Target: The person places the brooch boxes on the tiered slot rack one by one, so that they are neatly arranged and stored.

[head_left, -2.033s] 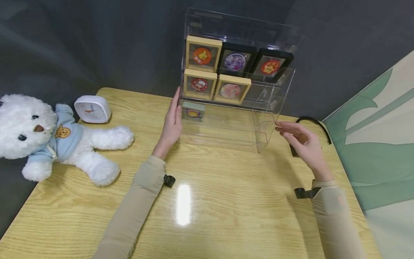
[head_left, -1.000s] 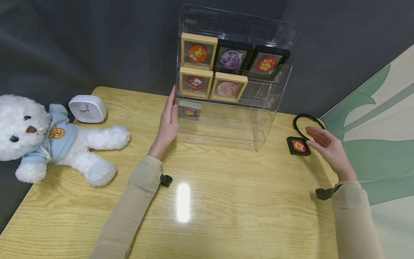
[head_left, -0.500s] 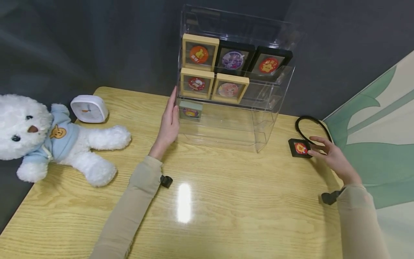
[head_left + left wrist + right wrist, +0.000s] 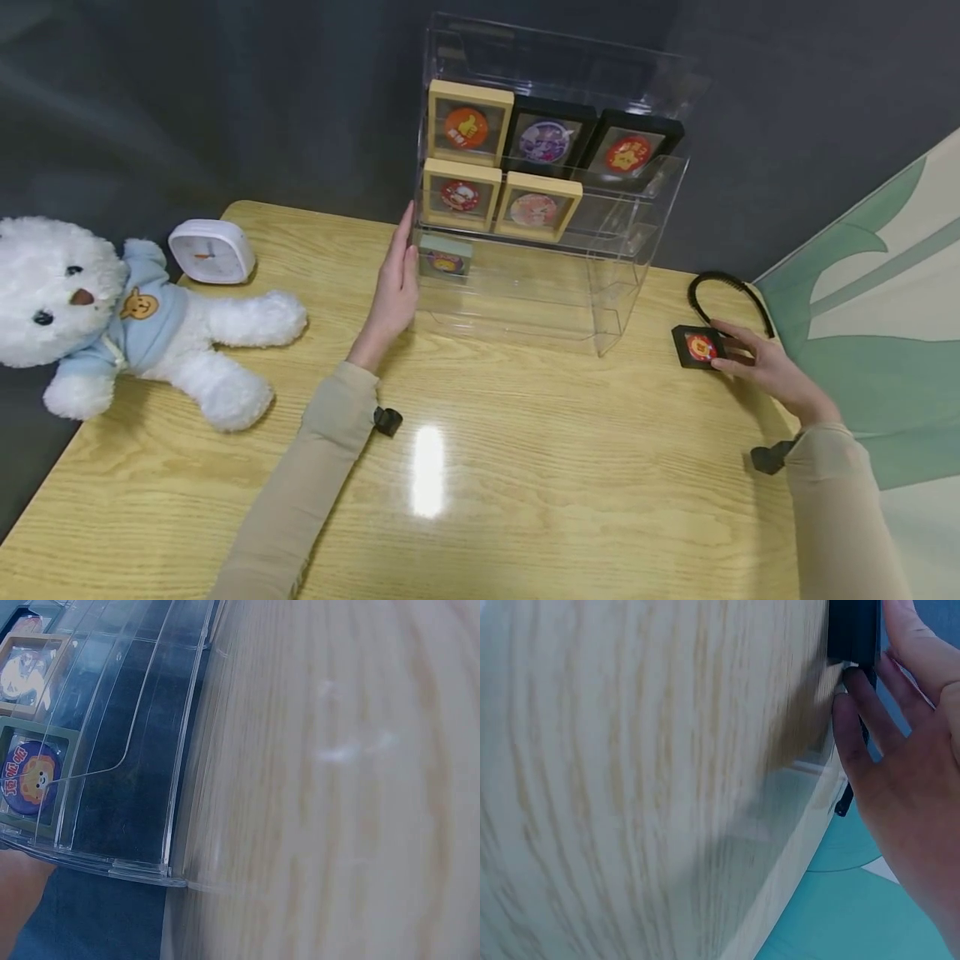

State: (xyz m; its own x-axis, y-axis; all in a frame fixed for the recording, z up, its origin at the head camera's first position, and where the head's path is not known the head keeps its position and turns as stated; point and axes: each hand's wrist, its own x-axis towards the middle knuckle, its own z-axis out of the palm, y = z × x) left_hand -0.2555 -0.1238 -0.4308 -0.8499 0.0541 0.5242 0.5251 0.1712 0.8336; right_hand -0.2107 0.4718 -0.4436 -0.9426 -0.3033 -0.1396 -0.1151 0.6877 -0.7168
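Observation:
A clear acrylic display case stands at the back of the wooden table, with tan and black framed badges on its upper shelves. A green framed badge sits on the lowest shelf, also seen in the left wrist view. My left hand lies flat with straight fingers against the case's left side wall. To the right of the case, a small black frame with a red badge lies on the table. My right hand pinches its right edge between thumb and fingers.
A white teddy bear in a blue shirt and a white clock lie at the left. A black headband curves just behind the black frame. The table's right edge runs under my right wrist, beside a green and white panel.
My right hand left the case's right side, moved right to the black frame and closed its fingers on the frame's edge. My left hand stayed on the case.

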